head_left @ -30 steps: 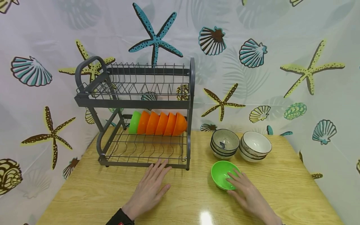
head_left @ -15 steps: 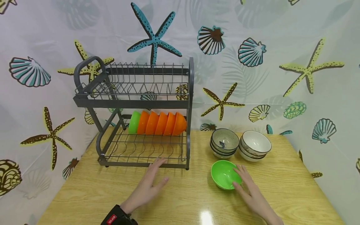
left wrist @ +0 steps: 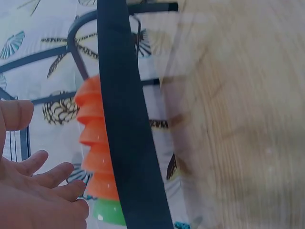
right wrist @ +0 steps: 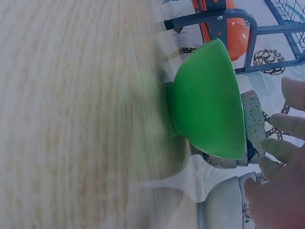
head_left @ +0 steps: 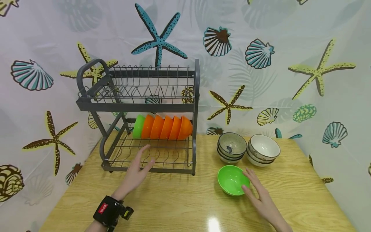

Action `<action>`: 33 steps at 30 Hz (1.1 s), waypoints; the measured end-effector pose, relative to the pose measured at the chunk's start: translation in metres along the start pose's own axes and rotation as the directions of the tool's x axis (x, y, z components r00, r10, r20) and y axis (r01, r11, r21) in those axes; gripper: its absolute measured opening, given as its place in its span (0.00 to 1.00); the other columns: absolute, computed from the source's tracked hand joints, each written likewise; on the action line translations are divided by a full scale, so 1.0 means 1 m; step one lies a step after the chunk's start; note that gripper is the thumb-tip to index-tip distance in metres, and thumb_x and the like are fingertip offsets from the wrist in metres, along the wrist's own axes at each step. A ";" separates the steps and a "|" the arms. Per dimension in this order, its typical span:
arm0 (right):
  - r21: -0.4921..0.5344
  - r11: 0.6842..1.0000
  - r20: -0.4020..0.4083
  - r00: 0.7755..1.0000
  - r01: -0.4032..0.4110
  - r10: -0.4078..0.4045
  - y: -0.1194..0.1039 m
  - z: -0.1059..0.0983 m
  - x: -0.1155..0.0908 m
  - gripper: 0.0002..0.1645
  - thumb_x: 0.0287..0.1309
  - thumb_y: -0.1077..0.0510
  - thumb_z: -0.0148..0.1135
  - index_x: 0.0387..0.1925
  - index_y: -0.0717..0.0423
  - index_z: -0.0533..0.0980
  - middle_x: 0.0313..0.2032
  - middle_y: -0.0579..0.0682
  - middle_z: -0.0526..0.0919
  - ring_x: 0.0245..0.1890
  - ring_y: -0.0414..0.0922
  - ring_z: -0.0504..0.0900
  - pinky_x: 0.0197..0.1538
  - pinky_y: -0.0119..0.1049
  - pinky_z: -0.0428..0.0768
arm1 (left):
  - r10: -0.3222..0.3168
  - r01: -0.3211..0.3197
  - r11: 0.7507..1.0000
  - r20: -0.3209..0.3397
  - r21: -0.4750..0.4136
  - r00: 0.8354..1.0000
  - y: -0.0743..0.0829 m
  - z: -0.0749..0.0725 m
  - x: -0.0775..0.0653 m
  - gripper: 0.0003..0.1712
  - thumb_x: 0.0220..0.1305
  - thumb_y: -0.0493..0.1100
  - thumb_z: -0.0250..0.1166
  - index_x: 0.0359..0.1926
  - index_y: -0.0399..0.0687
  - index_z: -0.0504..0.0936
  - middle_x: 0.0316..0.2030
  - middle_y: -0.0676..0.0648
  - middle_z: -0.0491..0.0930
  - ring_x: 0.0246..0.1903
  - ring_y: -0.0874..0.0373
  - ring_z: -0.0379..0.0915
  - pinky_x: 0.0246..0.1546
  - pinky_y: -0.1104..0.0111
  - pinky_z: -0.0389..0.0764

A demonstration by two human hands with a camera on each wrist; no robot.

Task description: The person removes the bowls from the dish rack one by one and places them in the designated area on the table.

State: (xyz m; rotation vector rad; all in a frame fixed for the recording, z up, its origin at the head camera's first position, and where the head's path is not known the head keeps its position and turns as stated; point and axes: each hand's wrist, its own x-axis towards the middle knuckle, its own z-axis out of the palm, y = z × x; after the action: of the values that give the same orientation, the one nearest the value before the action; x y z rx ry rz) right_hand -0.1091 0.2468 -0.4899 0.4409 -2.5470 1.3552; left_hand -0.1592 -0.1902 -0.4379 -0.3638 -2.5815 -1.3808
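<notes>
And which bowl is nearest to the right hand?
The lone green bowl on the table; the grey stack and white stack stand farther back, and the rack holds the others.

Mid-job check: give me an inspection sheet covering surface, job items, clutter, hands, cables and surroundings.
Surface: wooden table, glare patch on the near side.
Job items: green bowl upright on the table; rack holding five orange bowls and a racked green bowl, nested sideways, lower tier.
Clutter: speckled bowls and white bowls, stacked right of the rack.
Hands: left hand at the rack's lower front, holding nothing, contact unclear; right hand beside the green bowl, not gripping it.
Cables: nothing seen.
Surroundings: white cloth printed with starfish and shells.
</notes>
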 end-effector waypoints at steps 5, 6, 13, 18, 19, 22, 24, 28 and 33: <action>-0.002 1.000 0.005 1.000 -0.006 0.006 0.001 -0.001 0.001 0.31 0.70 0.61 0.58 0.71 0.58 0.66 0.76 0.68 0.55 0.70 0.12 0.41 0.64 0.83 0.52 | -0.038 0.038 0.999 -0.016 0.004 0.999 -0.007 -0.019 0.013 0.35 0.77 0.47 0.54 0.77 0.42 0.53 0.76 0.32 0.54 0.76 0.31 0.48 0.71 0.31 0.55; -0.003 1.000 0.006 1.000 -0.008 0.008 0.001 -0.001 0.001 0.31 0.70 0.61 0.58 0.72 0.58 0.66 0.76 0.68 0.55 0.70 0.12 0.41 0.64 0.83 0.52 | -0.048 0.048 0.999 -0.015 0.001 0.999 -0.008 -0.022 0.016 0.35 0.78 0.48 0.53 0.77 0.42 0.52 0.77 0.32 0.53 0.76 0.31 0.47 0.71 0.31 0.54; -0.021 1.000 0.002 1.000 -0.011 0.011 -0.001 -0.001 0.001 0.31 0.69 0.60 0.59 0.72 0.56 0.66 0.77 0.67 0.55 0.70 0.12 0.41 0.64 0.82 0.53 | -0.061 0.062 0.998 -0.070 0.013 0.996 -0.013 -0.039 0.034 0.35 0.78 0.46 0.52 0.76 0.34 0.53 0.75 0.28 0.54 0.76 0.31 0.48 0.73 0.34 0.54; -0.020 1.000 0.000 1.000 -0.008 0.008 -0.001 -0.001 0.000 0.32 0.69 0.61 0.59 0.72 0.53 0.65 0.77 0.66 0.54 0.71 0.14 0.41 0.64 0.82 0.52 | -0.056 0.056 0.998 -0.097 0.003 0.994 -0.015 -0.045 0.046 0.34 0.77 0.43 0.52 0.75 0.32 0.53 0.75 0.28 0.54 0.75 0.32 0.49 0.74 0.36 0.53; -0.019 1.000 0.000 1.000 -0.008 0.008 -0.001 -0.001 -0.001 0.32 0.69 0.61 0.59 0.73 0.52 0.65 0.77 0.65 0.54 0.71 0.14 0.41 0.64 0.82 0.52 | -0.062 0.063 0.998 -0.097 0.000 0.993 -0.015 -0.045 0.048 0.34 0.77 0.43 0.52 0.75 0.32 0.53 0.75 0.28 0.54 0.75 0.32 0.49 0.74 0.37 0.53; -0.021 1.000 0.000 1.000 -0.010 0.010 -0.001 -0.001 -0.001 0.33 0.69 0.61 0.59 0.73 0.52 0.65 0.77 0.65 0.54 0.71 0.14 0.41 0.66 0.80 0.51 | -0.082 0.082 0.997 -0.103 -0.008 0.991 -0.016 -0.048 0.055 0.34 0.78 0.42 0.52 0.76 0.32 0.53 0.76 0.29 0.54 0.76 0.32 0.48 0.75 0.37 0.52; -0.024 1.000 0.000 1.000 -0.009 0.009 -0.002 -0.001 -0.001 0.33 0.69 0.61 0.59 0.73 0.52 0.64 0.78 0.64 0.54 0.72 0.14 0.41 0.67 0.79 0.51 | -0.101 0.102 0.995 -0.106 -0.003 0.989 -0.016 -0.050 0.058 0.34 0.78 0.43 0.52 0.76 0.33 0.53 0.76 0.29 0.54 0.76 0.33 0.49 0.75 0.37 0.52; -0.041 0.999 -0.003 1.000 -0.007 0.007 -0.002 -0.001 -0.002 0.34 0.70 0.60 0.58 0.74 0.51 0.63 0.78 0.63 0.54 0.72 0.15 0.40 0.81 0.53 0.48 | -0.156 0.155 0.988 -0.093 -0.012 0.983 -0.015 -0.055 0.064 0.34 0.78 0.44 0.52 0.76 0.34 0.53 0.76 0.30 0.54 0.77 0.34 0.49 0.76 0.38 0.54; -0.052 0.999 -0.002 1.000 -0.003 0.003 -0.002 -0.002 -0.003 0.34 0.70 0.60 0.58 0.75 0.50 0.63 0.78 0.63 0.54 0.73 0.15 0.40 0.76 0.22 0.42 | -0.220 0.220 0.975 -0.056 -0.017 0.974 -0.014 -0.060 0.072 0.37 0.79 0.46 0.50 0.78 0.34 0.48 0.77 0.30 0.51 0.77 0.34 0.48 0.77 0.41 0.55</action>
State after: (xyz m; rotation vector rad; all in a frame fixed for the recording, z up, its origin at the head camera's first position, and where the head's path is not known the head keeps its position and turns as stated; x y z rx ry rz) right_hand -0.1055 0.2476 -0.4880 0.4264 -2.5756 1.2868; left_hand -0.2288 -0.2392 -0.3960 -0.0381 -2.6326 -1.4507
